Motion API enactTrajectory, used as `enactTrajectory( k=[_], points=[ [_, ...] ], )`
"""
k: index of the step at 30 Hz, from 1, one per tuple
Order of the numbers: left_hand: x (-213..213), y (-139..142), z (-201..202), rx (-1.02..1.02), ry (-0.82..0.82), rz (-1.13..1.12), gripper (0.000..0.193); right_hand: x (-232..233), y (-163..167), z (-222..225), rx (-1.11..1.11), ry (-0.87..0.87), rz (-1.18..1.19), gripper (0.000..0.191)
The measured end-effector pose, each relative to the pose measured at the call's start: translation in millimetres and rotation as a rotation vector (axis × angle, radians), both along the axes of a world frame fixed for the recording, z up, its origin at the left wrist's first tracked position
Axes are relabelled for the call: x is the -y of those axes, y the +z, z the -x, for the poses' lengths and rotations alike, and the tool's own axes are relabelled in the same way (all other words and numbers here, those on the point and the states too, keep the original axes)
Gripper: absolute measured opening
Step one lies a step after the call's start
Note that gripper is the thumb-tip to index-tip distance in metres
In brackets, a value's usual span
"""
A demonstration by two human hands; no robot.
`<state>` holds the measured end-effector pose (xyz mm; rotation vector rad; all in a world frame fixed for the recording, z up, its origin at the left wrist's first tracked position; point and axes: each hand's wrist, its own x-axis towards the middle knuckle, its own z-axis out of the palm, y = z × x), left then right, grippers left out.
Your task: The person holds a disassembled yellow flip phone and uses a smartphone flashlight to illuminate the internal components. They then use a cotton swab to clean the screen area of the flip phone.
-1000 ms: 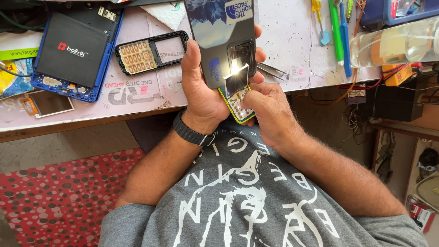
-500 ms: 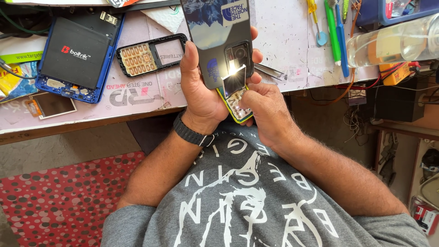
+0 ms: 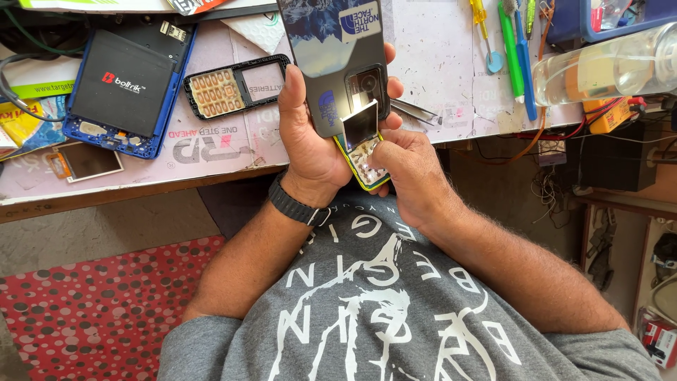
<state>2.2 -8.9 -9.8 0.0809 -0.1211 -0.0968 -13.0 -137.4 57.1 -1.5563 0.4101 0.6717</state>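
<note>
Cluttered table (image 3: 211, 152), strewn with a phone frame (image 3: 233, 86), a blue phone body (image 3: 123, 88) and tweezers (image 3: 416, 111). Left hand (image 3: 314, 141), fingers curled tight round a dark smartphone (image 3: 335, 60) (top edge cut off). Right hand (image 3: 409, 166), fingers pinched on a small yellow-edged phone (image 3: 363, 159) beneath it, both raised above the lap. Small phone's lower part hidden.

Hands (image 3: 352, 152) grip smartphone (image 3: 337, 63), small yellow-edged phone (image 3: 363, 159).
</note>
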Motion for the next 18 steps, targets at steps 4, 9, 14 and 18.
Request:
enactTrajectory(
  k=[4,9,14,18],
  points=[
    [0.2,0.5,0.1,-0.002,0.002,-0.006,0.086,0.3,-0.4,-0.4,0.004,-0.002,-0.002,0.012],
    [-0.6,0.1,-1.1,0.002,-0.001,-0.008,0.086,0.5,-0.8,-0.4,0.013,0.006,-0.007,0.012],
    [-0.8,0.2,-0.5,0.002,0.001,-0.01,0.086,-0.6,-0.6,-1.3,-0.004,-0.003,0.001,0.011],
    [-0.5,-0.3,-0.4,0.002,0.004,-0.009,0.085,-1.5,-1.0,-1.6,0.007,-0.008,-0.005,0.011]
  ],
)
